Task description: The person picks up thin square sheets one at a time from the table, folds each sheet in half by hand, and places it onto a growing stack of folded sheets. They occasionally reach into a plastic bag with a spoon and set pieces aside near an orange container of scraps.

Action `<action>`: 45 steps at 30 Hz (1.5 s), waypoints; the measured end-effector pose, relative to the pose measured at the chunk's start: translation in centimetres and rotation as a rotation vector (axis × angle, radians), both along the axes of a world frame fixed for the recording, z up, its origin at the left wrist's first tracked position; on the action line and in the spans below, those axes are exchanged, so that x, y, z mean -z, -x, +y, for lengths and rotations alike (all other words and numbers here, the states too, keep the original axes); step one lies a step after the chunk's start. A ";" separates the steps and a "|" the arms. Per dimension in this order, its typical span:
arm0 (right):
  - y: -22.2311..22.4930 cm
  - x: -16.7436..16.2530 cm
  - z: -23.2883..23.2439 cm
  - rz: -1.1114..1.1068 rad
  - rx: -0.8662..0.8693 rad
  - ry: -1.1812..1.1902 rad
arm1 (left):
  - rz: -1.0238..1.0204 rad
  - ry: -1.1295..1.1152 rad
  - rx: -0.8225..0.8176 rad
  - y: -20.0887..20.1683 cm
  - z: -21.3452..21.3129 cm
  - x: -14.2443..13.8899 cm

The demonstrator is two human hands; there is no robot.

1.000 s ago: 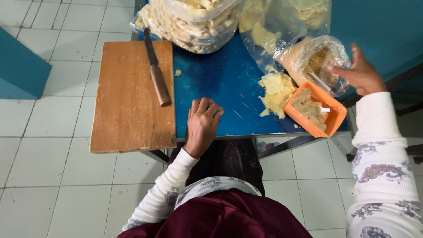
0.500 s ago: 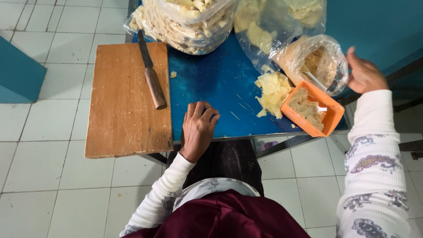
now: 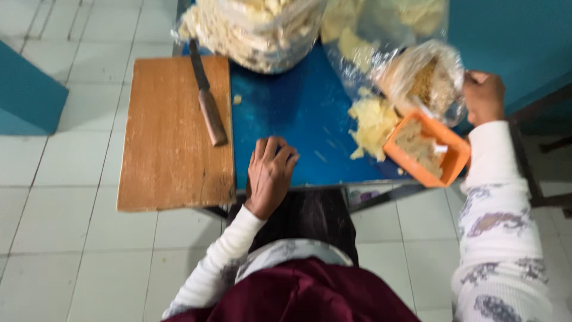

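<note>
My left hand (image 3: 271, 170) rests palm down on the blue table (image 3: 298, 113), fingers loosely curled, holding nothing. My right hand (image 3: 484, 95) is at the table's right edge, closed on the side of a clear plastic bag (image 3: 426, 80) of brownish crumbly food. Just below that bag sits an orange tray (image 3: 450, 161) with pale food in it. A pile of pale yellow slices (image 3: 372, 125) lies on the table beside the tray. A knife (image 3: 207, 98) with a wooden handle lies on the wooden cutting board (image 3: 173, 149) to the left.
A large clear bag of pale chips (image 3: 256, 30) stands at the table's far edge, with another bag (image 3: 381, 24) to its right. The cutting board overhangs the table's left edge. White tiled floor surrounds the table; a teal wall (image 3: 512, 36) is at the right.
My right hand has closed onto the bag's side and drawn it slightly toward the right. My left hand stays resting on the table.
</note>
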State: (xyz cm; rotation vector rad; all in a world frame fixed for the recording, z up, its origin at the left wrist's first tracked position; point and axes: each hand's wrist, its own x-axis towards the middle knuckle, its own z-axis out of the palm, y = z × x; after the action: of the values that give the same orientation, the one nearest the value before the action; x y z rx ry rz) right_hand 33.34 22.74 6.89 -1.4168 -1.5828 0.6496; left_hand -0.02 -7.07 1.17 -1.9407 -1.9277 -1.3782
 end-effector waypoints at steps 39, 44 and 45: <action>22.3 -1.3 5.0 -1.045 -0.304 -0.259 | 0.039 0.045 -0.037 -0.8 0.7 1.1; 22.2 -3.5 4.8 -0.914 -0.247 -0.254 | 0.042 0.031 -0.060 -0.9 1.0 1.2; 22.2 -4.0 4.4 -0.920 -0.261 -0.247 | 0.057 0.026 -0.063 -1.0 1.0 1.3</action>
State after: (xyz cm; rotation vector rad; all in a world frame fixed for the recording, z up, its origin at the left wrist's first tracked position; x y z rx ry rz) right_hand 11.19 27.12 10.88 -1.4010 -2.4817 -0.1202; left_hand 0.95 -6.09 -0.08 -1.8911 -1.9728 -1.2743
